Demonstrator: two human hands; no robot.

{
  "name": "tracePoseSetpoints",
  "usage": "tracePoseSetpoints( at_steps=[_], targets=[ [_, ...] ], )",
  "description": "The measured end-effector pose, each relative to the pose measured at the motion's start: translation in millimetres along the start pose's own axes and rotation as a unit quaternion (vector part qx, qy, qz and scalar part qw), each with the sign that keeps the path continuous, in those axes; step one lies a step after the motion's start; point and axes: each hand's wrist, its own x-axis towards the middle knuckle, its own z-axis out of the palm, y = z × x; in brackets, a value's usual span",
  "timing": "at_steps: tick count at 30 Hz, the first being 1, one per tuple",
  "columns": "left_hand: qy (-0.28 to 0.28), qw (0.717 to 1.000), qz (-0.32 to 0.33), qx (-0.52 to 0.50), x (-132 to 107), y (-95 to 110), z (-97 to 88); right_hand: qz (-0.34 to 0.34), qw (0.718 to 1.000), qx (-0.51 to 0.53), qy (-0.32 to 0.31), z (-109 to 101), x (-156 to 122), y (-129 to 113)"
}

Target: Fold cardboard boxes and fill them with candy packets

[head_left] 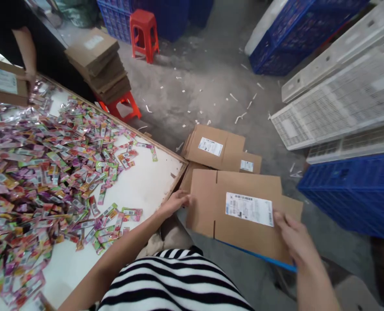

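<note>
Head view: flattened carton (208, 203) held at both ends
Left hand (174, 203): gripping its left edge
Right hand (291, 235): pinching its right edge

A white table (146, 185) with a wooden rim lies heaped with bright sachets (43, 172) from its far edge, thinning toward its right corner, beside which flattened cartons (221, 149) rest on the scrap-strewn concrete floor (205, 73).
</note>
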Motion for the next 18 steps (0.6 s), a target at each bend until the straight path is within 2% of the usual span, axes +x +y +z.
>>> tracePoseSetpoints(
  at_steps=[2,3,5,7,8,10,12,14,16,18],
  targets=[
    [0.055,0.995,0.067,-0.055,-22.4,23.6,-13.9,-0.045,0.995,0.039,-0.080,-6.6,-4.1,-38.2],
    [0.118,0.985,0.106,-0.065,-35.6,35.0,-24.6,-0.073,0.989,0.057,-0.117,1.6,-8.1,-60.7],
    [0.273,0.947,0.160,-0.060,-66.6,51.7,-50.9,-0.134,0.969,0.097,-0.183,36.6,-22.2,-107.0],
    [0.386,0.902,0.178,-0.077,-103.8,55.6,-79.3,-0.175,0.942,0.144,-0.249,84.6,-44.1,-147.7],
    [0.414,0.886,0.184,-0.098,-124.2,52.3,-92.9,-0.191,0.926,0.163,-0.282,109.3,-56.7,-164.0],
    [0.431,0.868,0.198,-0.143,-166.6,37.1,-117.3,-0.222,0.894,0.195,-0.335,154.9,-82.3,-186.8],
    [0.441,0.858,0.205,-0.164,-207.9,15.0,-138.0,-0.255,0.863,0.222,-0.374,194.0,-107.2,-197.2],
    [0.478,0.839,0.204,-0.163,-243.4,-8.8,-155.4,-0.287,0.836,0.233,-0.406,227.7,-133.4,-198.8],
    [0.566,0.785,0.192,-0.161,-269.6,-30.1,-169.4,-0.315,0.811,0.230,-0.436,257.0,-163.3,-195.9],
    [0.678,0.699,0.155,-0.165,-285.8,-46.5,-178.4,-0.330,0.789,0.228,-0.466,281.9,-195.7,-192.8]
  ],
)
